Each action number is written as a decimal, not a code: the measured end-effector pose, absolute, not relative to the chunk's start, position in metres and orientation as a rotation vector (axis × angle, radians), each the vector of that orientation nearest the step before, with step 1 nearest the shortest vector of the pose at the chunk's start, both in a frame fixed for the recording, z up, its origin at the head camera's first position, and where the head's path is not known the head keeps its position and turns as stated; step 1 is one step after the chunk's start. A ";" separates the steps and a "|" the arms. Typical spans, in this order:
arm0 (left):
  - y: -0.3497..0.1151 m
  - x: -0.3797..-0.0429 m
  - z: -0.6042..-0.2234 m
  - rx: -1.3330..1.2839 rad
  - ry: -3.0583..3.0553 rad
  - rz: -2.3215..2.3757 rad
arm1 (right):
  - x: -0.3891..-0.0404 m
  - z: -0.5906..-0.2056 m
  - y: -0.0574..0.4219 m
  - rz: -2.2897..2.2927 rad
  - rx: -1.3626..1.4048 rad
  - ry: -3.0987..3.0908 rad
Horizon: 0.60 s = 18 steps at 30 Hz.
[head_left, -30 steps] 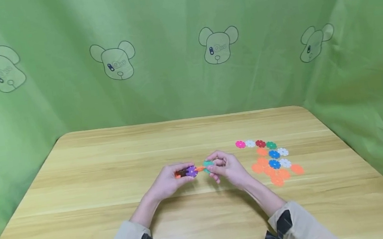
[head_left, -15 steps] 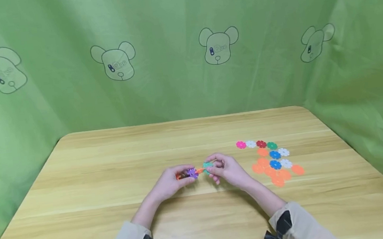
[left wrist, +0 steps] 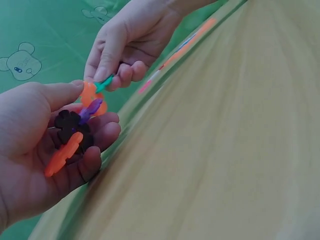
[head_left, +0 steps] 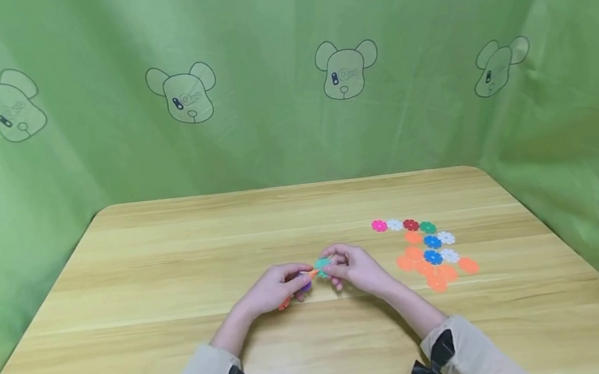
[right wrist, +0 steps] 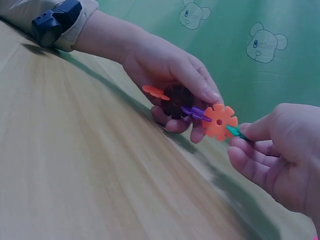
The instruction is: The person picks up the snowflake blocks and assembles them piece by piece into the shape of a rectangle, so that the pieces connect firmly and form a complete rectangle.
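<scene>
My left hand [head_left: 273, 291] holds a short chain of slotted plastic snowflake discs, its thumb and fingers on the orange disc at the right end. In the right wrist view the chain runs from an orange disc [right wrist: 156, 92] through a black disc [right wrist: 176, 102] and a purple disc [right wrist: 196, 114] to that second orange disc [right wrist: 214, 128]. My right hand [head_left: 359, 268] pinches a green disc [right wrist: 236, 131] between thumb and index finger. The green disc's edge meets a slot of the orange one; how deep it sits I cannot tell. Both hands are above the table.
Loose discs lie on the wooden table [head_left: 172, 246] to the right: a pink disc [head_left: 380, 226], a dark red disc [head_left: 411, 225], a green one [head_left: 428, 227], blue and white ones, and several overlapping orange discs [head_left: 439, 282]. Green cloth [head_left: 271, 140] hangs behind.
My left hand has shifted its fingers rightward along the chain, from the dark and purple discs to the orange one. The chain now lies lower under that hand. My right hand keeps its pinch.
</scene>
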<state>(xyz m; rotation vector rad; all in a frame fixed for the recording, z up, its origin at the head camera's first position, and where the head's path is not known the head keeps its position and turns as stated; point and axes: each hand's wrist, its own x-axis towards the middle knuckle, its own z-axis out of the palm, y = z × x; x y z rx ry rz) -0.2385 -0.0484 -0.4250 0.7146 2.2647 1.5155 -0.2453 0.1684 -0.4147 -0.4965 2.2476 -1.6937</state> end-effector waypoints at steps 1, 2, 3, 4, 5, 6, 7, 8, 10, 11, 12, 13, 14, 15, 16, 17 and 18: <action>-0.047 -0.238 -0.425 0.715 2.270 1.516 | -0.245 -0.415 0.168 -1.709 -0.489 2.242; -0.047 -0.238 -0.425 0.719 2.277 1.513 | -0.245 -0.415 0.167 -1.724 -0.482 2.241; -0.046 -0.238 -0.425 0.726 2.278 1.517 | -0.245 -0.415 0.166 -1.735 -0.472 2.241; -0.045 -0.238 -0.426 0.728 2.281 1.520 | -0.245 -0.415 0.166 -1.744 -0.463 2.244; -0.044 -0.237 -0.426 0.724 2.276 1.529 | -0.245 -0.416 0.165 -1.752 -0.455 2.249; -0.043 -0.237 -0.426 0.723 2.268 1.542 | -0.245 -0.416 0.165 -1.757 -0.451 2.257; -0.042 -0.237 -0.426 0.718 2.259 1.558 | -0.245 -0.416 0.164 -1.763 -0.447 2.263; -0.041 -0.237 -0.427 0.712 2.246 1.577 | -0.245 -0.416 0.163 -1.768 -0.446 2.268; -0.040 -0.236 -0.427 0.685 2.216 1.621 | -0.245 -0.416 0.162 -1.786 -0.445 2.260; -0.039 -0.236 -0.427 0.675 2.206 1.637 | -0.245 -0.416 0.161 -1.796 -0.447 2.254; -0.038 -0.236 -0.427 0.669 2.202 1.651 | -0.244 -0.416 0.161 -1.804 -0.448 2.245; -0.037 -0.235 -0.427 0.661 2.203 1.659 | -0.244 -0.416 0.160 -1.812 -0.448 2.234; -0.037 -0.235 -0.427 0.657 2.203 1.664 | -0.243 -0.416 0.160 -1.819 -0.447 2.222; -0.037 -0.235 -0.427 0.655 2.204 1.667 | -0.243 -0.415 0.159 -1.824 -0.444 2.215; -0.036 -0.234 -0.427 0.657 2.207 1.668 | -0.243 -0.415 0.159 -1.824 -0.440 2.214; -0.036 -0.234 -0.427 0.659 2.207 1.667 | -0.243 -0.415 0.158 -1.821 -0.437 2.217; -0.036 -0.234 -0.427 0.662 2.202 1.670 | -0.243 -0.415 0.158 -1.816 -0.434 2.221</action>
